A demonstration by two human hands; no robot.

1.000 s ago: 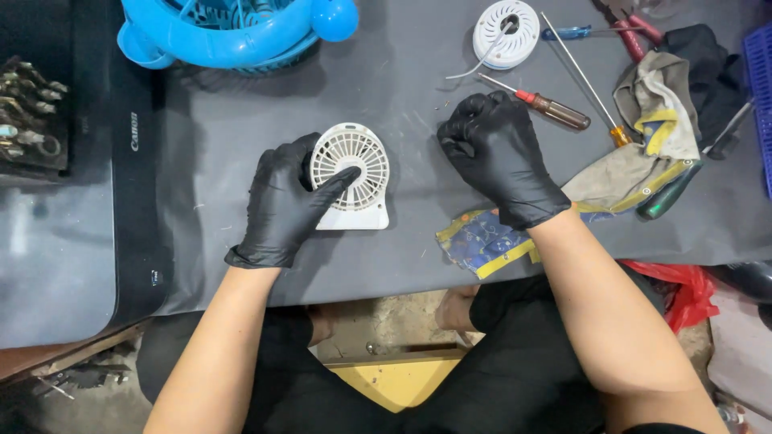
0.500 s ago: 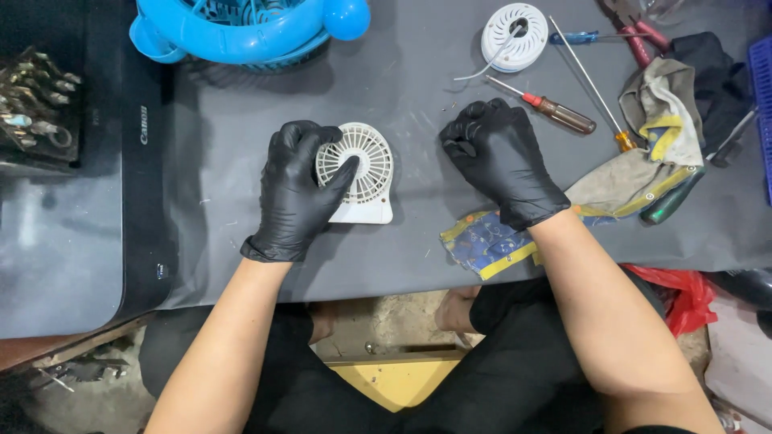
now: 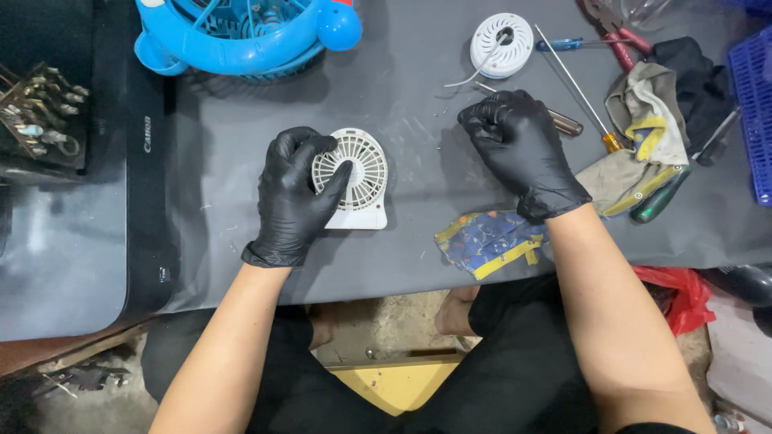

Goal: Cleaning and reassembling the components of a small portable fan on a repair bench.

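My left hand, in a black glove, grips a small white fan that lies on the dark grey mat. Its thumb rests across the round front grille and its fingers wrap the left rim. My right hand, also gloved, is to the right of the fan. Its fingers are curled over a brown-handled screwdriver. The handle's end sticks out to the right of the hand and the metal tip shows at the upper left.
A blue fan housing lies at the top left and a white round part at the top middle. Screwdrivers, red-handled pliers and rags crowd the right. A blue-and-yellow cloth sits at the front edge and a blue basket at the far right.
My right hand has moved up and right onto the brown-handled screwdriver and closed over it. My left hand has shifted its grip on the white fan, thumb now across the grille.
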